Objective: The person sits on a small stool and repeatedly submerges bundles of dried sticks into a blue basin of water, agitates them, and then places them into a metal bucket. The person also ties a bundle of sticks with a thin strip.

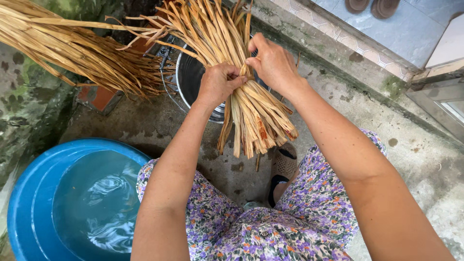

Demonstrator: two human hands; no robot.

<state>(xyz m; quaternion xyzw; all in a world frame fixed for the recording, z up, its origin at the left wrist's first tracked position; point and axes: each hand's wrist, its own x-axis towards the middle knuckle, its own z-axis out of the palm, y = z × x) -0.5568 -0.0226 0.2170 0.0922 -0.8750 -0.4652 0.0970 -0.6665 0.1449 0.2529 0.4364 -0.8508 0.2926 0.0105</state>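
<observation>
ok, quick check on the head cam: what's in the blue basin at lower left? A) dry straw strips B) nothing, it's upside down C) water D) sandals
C: the blue basin holds rippled water, while the dried strips are gripped by the left hand and right hand above a metal bucket.

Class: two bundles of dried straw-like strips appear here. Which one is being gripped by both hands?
The bundle hanging over the metal bucket, clasped by the left hand and right hand; the other bundle lies untouched at upper left.
</observation>
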